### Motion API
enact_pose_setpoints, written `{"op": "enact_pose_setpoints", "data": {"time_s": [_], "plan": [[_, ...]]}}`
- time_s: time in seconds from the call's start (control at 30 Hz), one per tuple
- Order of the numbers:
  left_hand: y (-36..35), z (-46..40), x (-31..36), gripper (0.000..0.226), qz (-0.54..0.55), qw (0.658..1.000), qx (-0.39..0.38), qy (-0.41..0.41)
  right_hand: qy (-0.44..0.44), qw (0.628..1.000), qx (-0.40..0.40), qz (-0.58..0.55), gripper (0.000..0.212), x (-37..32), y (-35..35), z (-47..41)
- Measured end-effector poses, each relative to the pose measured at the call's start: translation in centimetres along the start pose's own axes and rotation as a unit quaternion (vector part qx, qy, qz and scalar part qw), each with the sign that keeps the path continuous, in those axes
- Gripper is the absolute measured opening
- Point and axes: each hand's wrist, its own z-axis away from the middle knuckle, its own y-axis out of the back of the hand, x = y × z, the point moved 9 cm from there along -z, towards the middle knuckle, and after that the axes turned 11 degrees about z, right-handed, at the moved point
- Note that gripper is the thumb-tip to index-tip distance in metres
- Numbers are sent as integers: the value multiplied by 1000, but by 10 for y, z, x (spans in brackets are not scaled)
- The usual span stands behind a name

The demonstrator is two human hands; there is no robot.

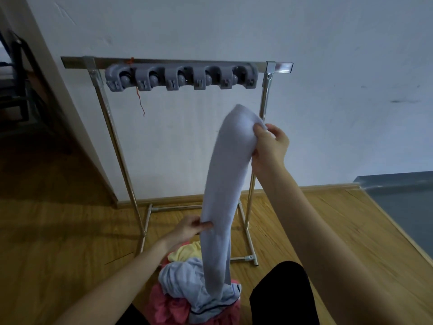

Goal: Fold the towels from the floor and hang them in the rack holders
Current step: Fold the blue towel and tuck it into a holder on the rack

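Gripping the pale towel near its top, the right hand lifts it while the left hand pinches its edge lower down.

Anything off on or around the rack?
A red thread dangles from the grey holder strip, near its left end, a stray. The strip itself sits level on the rack. Nothing else looks odd.

Home room: wooden floor, towel rack
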Motion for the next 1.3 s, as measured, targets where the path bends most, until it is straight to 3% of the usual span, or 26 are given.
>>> {"op": "enact_pose_setpoints", "data": {"time_s": [0.07, 0.13, 0.27, 0.37, 0.53, 0.67, 0.77, 0.83, 0.87, 0.97, 1.1, 1.2, 1.3], "plan": [[2, -3, 4, 11, 3, 1000, 18, -13, -15, 993, 116, -13, 11, 18, 35, -11], [6, -4, 19, 3, -2, 998, 37, -42, -42, 983, 177, 6, 16, 42, 65, -18], [12, -3, 70, 15, -33, 992, 54, -109, -105, 969, 209, 74, 13, 106, 112, -20], [7, -3, 110, 29, -67, 988, 34, -136, -157, 961, 186, 133, 18, 155, 131, -13], [-12, 9, 161, 28, -141, 979, -58, -133, -234, 919, 8, 318, 17, 205, 130, 6], [-24, 23, 183, 28, -198, 966, -124, -111, -136, 859, -89, 486, 23, 192, 118, 11], [-34, 29, 185, 14, -224, 956, -171, -85, 8, 908, -104, 406, 27, 148, 89, 11], [-40, 30, 184, 14, -243, 949, -188, -76, -16, 948, -187, 256, 18, 132, 63, 18], [-43, 31, 183, 15, -247, 947, -192, -77, -52, 951, -241, 184, 19, 128, 50, 24], [-52, 34, 182, 8, -240, 946, -202, -79, -108, 918, -370, 92, 29, 118, 24, 42], [-52, 38, 179, 13, -241, 945, -205, -78, -138, 852, -499, 78, 32, 120, 9, 69], [-46, 40, 174, 18, -245, 947, -194, -74, -127, 836, -518, 131, 34, 125, 13, 73], [-43, 44, 170, 40, -248, 947, -191, -69, -107, 831, -525, 152, 16, 120, 14, 75]]}}
